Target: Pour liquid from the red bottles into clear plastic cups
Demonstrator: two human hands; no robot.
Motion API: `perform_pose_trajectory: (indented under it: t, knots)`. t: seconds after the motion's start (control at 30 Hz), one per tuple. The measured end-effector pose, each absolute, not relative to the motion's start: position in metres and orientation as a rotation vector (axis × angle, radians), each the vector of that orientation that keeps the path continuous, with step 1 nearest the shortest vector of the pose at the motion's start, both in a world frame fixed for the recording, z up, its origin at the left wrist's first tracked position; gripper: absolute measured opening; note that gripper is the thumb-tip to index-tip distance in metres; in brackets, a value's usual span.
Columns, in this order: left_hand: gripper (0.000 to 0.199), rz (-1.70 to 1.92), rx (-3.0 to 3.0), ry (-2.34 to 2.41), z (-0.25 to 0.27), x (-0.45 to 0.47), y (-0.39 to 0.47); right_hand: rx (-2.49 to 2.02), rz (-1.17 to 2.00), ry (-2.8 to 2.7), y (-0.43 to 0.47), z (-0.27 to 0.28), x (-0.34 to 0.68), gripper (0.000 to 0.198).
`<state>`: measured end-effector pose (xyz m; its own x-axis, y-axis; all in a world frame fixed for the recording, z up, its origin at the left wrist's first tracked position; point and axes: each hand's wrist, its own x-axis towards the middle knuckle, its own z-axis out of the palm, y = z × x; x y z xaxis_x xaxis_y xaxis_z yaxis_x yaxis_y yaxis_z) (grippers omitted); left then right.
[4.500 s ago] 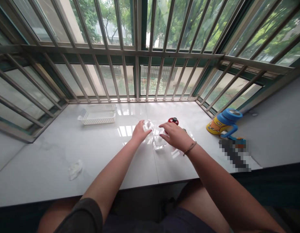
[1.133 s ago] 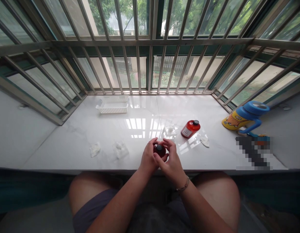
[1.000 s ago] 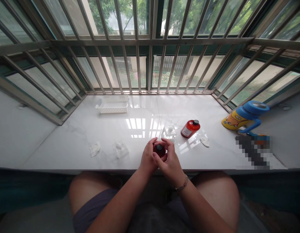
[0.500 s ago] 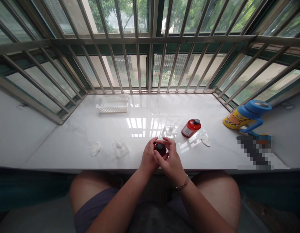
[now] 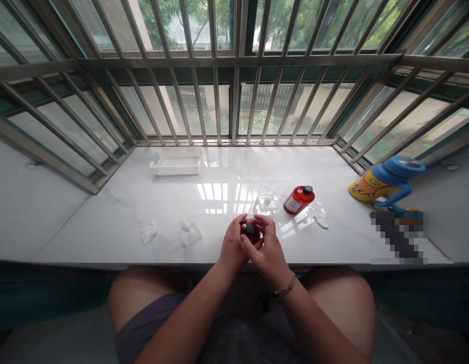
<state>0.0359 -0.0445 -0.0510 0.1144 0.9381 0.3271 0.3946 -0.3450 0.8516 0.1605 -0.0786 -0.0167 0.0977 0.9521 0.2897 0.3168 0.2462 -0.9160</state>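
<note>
While I watch remotely, my left hand [image 5: 231, 246] and right hand [image 5: 267, 251] close around a small dark-red bottle [image 5: 251, 233] with a black cap, near the white sill's [image 5: 105, 222] front edge.

Both forearms are bare, entering from the lower middle of the frame, with no sleeves in view. A thin bracelet [image 5: 285, 289] circles the wrist of the right hand [image 5: 267, 253]. The left hand [image 5: 231, 247] wears nothing. Dark grey-purple shorts [image 5: 143, 333] cover the upper thighs along the bottom of the frame, leaving both knees bare.
</note>
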Motion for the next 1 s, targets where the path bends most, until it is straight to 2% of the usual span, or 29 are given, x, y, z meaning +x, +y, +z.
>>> perform_pose_trajectory:
  t: [0.4, 0.53, 0.73, 0.83, 1.0]
  knots:
    - [0.072, 1.209, 1.753, 1.323, -0.054, 0.037, -0.044, -1.309, 0.737, -1.41, -0.071, -0.015, 0.162, 0.052]
    - [0.076, 1.206, 1.724, 1.319, -0.054, 0.038, -0.044, -1.263, 0.77, -1.441, -0.07, -0.009, 0.168, 0.054]
    - [0.078, 1.195, 1.714, 1.298, -0.05, 0.038, -0.046, -1.243, 0.721, -1.249, -0.066, -0.008, 0.188, 0.043]
    - [0.079, 1.191, 1.714, 1.293, -0.049, 0.037, -0.047, -1.386, 0.732, -1.194, -0.061, -0.019, 0.213, 0.039]
    - [0.078, 1.193, 1.724, 1.289, -0.05, 0.037, -0.047, -1.773, 0.799, -1.303, -0.056, -0.049, 0.261, 0.044]
